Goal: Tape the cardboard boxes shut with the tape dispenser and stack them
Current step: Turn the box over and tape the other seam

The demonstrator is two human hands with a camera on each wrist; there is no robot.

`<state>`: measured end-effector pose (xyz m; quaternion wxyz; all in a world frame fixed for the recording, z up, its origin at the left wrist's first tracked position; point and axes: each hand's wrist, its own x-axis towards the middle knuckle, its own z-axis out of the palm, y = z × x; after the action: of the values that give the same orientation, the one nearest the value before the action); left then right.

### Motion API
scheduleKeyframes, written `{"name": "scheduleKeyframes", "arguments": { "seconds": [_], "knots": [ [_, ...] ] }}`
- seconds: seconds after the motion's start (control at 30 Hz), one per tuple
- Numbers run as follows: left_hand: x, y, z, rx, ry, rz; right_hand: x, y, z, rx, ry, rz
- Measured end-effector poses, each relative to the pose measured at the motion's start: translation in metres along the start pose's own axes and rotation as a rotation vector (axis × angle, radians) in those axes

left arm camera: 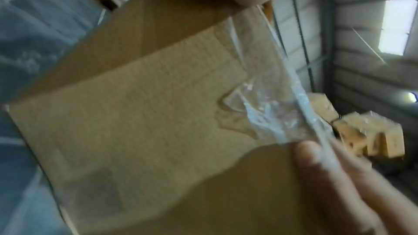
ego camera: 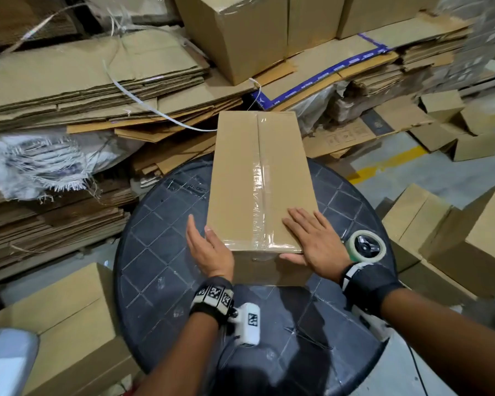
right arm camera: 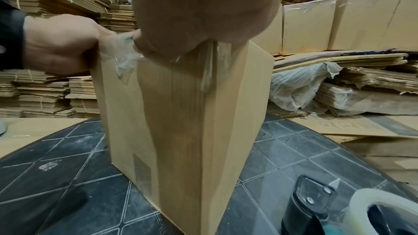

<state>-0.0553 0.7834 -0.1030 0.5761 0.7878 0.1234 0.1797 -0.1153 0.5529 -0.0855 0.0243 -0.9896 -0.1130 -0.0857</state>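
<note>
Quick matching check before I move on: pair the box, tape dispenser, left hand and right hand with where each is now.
1 box
2 tape dispenser
3 left hand
4 right hand

A flat on the box top
B against the box's left side
C middle of the table
D on the table right of the box

Pairs: 1-C, 2-D, 3-B, 4-A

Your free room: bare round table (ego camera: 155, 281) left of the taped box (ego camera: 257, 172) and before it; right side blocked by tape dispenser (ego camera: 367, 246); far edge hemmed by flattened cardboard stacks (ego camera: 83, 90); floor boxes (ego camera: 440, 238) crowd the right.
</note>
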Motion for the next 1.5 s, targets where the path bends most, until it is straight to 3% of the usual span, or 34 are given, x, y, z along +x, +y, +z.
{"name": "scheduleKeyframes", "arguments": {
  "seconds": [0.13,0.27,0.37,0.53,0.67,0.77,0.87,0.97,1.03,1.1,1.17,1.2,1.3,1.5],
  "knots": [
    [-0.008,0.019,0.007,-0.096,0.175,-0.330,0.000,-0.001,-0.004,-0.054,-0.054,-0.006],
    [-0.013,0.037,0.014,-0.260,0.228,-0.487,0.000,-0.004,-0.006,-0.055,-0.087,0.008],
    [-0.029,0.050,0.015,-0.149,0.091,-0.590,0.000,-0.006,-0.009,-0.047,-0.105,0.017],
    [-0.038,0.053,0.018,-0.043,-0.099,-0.581,0.004,-0.013,-0.011,-0.046,-0.136,0.046],
    [-0.034,0.072,-0.001,-0.078,-0.206,-0.743,0.007,-0.013,-0.014,-0.057,-0.201,0.032],
    [-0.024,0.085,-0.022,-0.290,-0.222,-0.814,0.006,-0.012,-0.018,-0.034,-0.217,0.004],
    [-0.017,0.103,-0.036,-0.347,-0.230,-0.625,0.004,-0.009,-0.022,0.009,-0.228,-0.009],
    [-0.006,0.117,-0.041,-0.184,-0.374,-0.168,0.003,-0.011,-0.019,-0.015,-0.230,0.002],
    [0.008,0.109,-0.039,0.118,-0.537,0.233,0.005,-0.016,-0.017,-0.043,-0.257,0.038],
    [0.021,0.088,-0.033,0.492,-0.810,0.595,0.007,-0.020,-0.018,-0.053,-0.297,0.062],
    [0.030,0.062,-0.025,0.814,-1.034,0.899,0.005,-0.019,-0.021,-0.028,-0.305,0.048],
    [0.033,0.052,-0.020,0.919,-1.079,1.011,0.003,-0.016,-0.024,-0.011,-0.302,0.027],
    [0.044,0.040,-0.008,1.019,-1.073,1.141,0.001,0.000,-0.032,0.026,-0.314,-0.059],
    [0.045,0.035,0.003,1.041,-1.004,1.161,-0.004,0.030,-0.024,0.030,-0.285,-0.171]
  ]
}}
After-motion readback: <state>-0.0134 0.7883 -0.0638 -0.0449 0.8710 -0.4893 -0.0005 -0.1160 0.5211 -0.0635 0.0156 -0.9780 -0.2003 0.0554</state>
